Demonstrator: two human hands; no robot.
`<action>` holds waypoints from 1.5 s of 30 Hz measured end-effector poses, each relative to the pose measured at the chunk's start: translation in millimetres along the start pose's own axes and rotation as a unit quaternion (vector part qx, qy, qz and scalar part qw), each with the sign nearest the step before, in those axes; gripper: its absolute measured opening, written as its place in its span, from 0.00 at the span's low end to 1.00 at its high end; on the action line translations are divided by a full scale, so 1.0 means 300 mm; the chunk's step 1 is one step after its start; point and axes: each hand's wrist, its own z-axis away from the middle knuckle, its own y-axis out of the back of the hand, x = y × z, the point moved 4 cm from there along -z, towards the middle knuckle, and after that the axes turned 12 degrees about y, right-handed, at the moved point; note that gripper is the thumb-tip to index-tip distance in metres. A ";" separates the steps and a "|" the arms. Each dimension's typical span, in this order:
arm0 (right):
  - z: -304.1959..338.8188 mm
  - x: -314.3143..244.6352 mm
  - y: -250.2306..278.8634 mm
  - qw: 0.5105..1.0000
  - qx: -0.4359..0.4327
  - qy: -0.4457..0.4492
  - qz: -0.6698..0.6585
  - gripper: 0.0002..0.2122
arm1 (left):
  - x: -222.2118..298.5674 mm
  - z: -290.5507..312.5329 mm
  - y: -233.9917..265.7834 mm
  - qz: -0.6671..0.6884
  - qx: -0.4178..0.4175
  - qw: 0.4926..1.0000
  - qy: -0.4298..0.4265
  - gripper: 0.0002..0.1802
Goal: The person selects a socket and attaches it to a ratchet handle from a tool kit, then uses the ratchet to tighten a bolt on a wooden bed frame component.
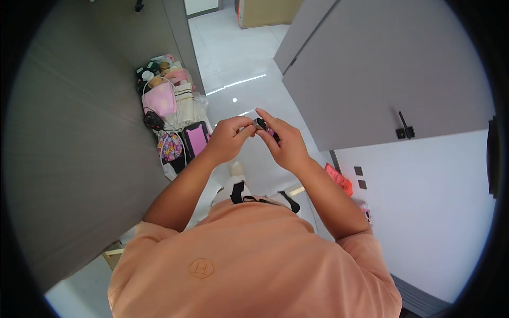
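Note:
Both hands are raised in front of my chest and meet around a small black-and-silver object [260,124]. A bit of purple or pink shows beside it, near the right fingers; its exact kind is too small to tell. My left hand [228,140] is closed, with thumb and fingertips pinching the object's left side. My right hand [289,144] grips it from the other side, thumb below, while the index finger sticks up past it. The fingers cover part of the object.
To the left, a pile holds a pink cloth [160,99], a flowered pouch [170,146] and a black-and-pink flat case [197,139]. A grey door [382,69] with a black handle [405,127] stands right. Red packaging [338,180] lies by the white wall [424,201].

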 end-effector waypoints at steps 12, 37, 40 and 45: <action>-0.421 0.149 -0.046 0.986 0.050 -0.022 -0.159 0.21 | -0.018 -0.056 0.339 0.059 0.238 0.968 0.058 0.10; -0.549 0.423 -0.686 0.653 -0.613 -0.141 -0.422 0.04 | -0.330 0.030 -0.025 -0.188 0.616 0.589 0.488 0.30; -0.526 0.503 -0.684 0.641 -0.652 -0.149 -0.377 0.04 | -0.393 0.059 -0.085 -0.192 0.535 0.556 0.607 0.50; -0.533 0.554 -0.687 0.653 -0.669 -0.142 -0.325 0.04 | -0.470 0.089 -0.109 -0.205 0.527 0.572 0.595 0.52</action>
